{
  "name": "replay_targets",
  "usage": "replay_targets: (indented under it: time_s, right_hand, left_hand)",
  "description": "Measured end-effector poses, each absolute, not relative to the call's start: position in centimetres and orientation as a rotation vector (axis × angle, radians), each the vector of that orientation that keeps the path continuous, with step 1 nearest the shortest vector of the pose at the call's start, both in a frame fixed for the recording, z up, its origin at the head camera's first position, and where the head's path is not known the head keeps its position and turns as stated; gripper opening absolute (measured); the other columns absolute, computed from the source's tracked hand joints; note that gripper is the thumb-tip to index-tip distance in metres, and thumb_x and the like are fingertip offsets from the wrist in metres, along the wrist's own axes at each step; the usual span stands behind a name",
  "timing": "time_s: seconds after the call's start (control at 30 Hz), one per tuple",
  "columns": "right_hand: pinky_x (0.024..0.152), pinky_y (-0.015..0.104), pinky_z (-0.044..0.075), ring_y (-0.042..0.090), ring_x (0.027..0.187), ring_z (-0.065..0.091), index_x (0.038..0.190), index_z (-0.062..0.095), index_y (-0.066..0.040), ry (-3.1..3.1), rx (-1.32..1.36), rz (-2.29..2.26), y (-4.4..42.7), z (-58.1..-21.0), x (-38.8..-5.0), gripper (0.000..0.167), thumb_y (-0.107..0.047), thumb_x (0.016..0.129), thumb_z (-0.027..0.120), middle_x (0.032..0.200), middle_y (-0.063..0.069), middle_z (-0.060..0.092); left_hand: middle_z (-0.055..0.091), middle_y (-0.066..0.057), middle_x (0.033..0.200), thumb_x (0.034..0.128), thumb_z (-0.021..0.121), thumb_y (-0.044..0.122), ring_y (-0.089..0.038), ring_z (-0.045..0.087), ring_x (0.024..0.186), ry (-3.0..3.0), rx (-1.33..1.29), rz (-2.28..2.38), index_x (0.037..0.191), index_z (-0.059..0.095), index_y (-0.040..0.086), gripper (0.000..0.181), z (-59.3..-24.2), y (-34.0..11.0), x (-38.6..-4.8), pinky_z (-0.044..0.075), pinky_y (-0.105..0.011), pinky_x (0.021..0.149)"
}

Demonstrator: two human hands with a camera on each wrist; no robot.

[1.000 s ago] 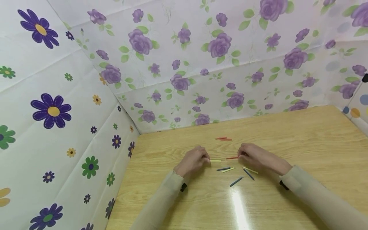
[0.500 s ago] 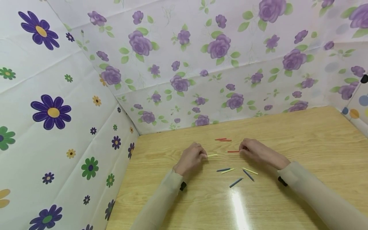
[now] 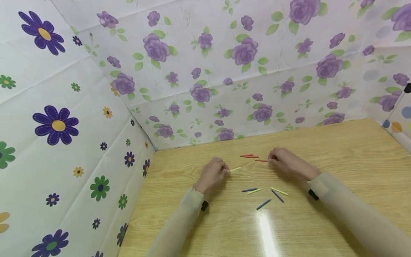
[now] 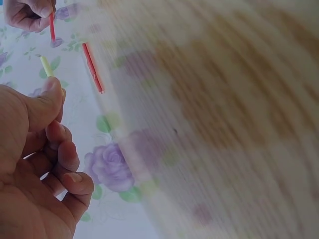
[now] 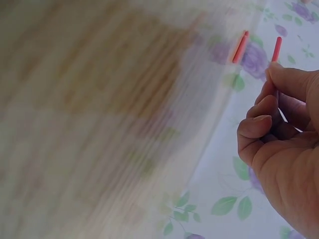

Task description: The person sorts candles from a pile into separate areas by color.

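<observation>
Between thumb and fingertips my left hand pinches a thin yellow stick, crayon-like, its free end pointing right. A thin red stick is pinched in my right hand and points left. Both sticks appear raised a little off the table. The wrist views show the held yellow stick and the held red stick, their other ends hidden by fingers. Just left of the held red stick, two red sticks lie side by side at the back.
Nearer on the wooden table lie a blue stick against a yellow stick, another yellow stick beside a blue stick, and a lone blue stick. Flowered sheets stand behind and left.
My right hand has moved the red stick away from me, towards the red pair. The left hand has lifted its yellow stick back and slightly left. The lying sticks have not moved.
</observation>
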State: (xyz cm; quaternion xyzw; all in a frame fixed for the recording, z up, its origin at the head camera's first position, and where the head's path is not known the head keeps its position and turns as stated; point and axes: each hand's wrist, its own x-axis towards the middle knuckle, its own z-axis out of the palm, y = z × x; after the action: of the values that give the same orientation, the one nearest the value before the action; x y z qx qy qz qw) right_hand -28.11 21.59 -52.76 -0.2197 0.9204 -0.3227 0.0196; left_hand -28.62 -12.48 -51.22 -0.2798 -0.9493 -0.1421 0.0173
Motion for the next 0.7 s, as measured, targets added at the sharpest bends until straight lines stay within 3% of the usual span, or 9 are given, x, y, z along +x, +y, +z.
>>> replay_targets:
  time_s: [0.27,0.7]
  right_hand:
    - [0.068,0.026,0.045,0.014,0.076,0.054,0.098,0.073,-0.002,2.864,-0.698,-1.023,21.4,-52.6,-29.1,0.016,-0.003,0.108,0.061,0.091,0.008,0.072]
    - [0.075,0.032,0.054,0.015,0.08,0.06,0.1,0.075,0.001,2.906,-0.69,-1.027,20.7,-52.9,-31.1,0.021,-0.002,0.109,0.056,0.096,0.012,0.076]
  left_hand:
    - [0.075,-0.001,0.101,0.1033,0.076,0.025,-0.015,0.062,0.095,-2.974,-0.787,-0.483,0.101,0.084,0.012,0.015,-51.3,-12.5,-29.0,0.055,-0.026,0.078]
    - [0.073,0.001,0.101,0.1042,0.076,0.025,-0.015,0.062,0.097,-3.006,-0.723,-0.512,0.103,0.083,0.012,0.016,-51.4,-12.6,-29.9,0.056,-0.03,0.079]
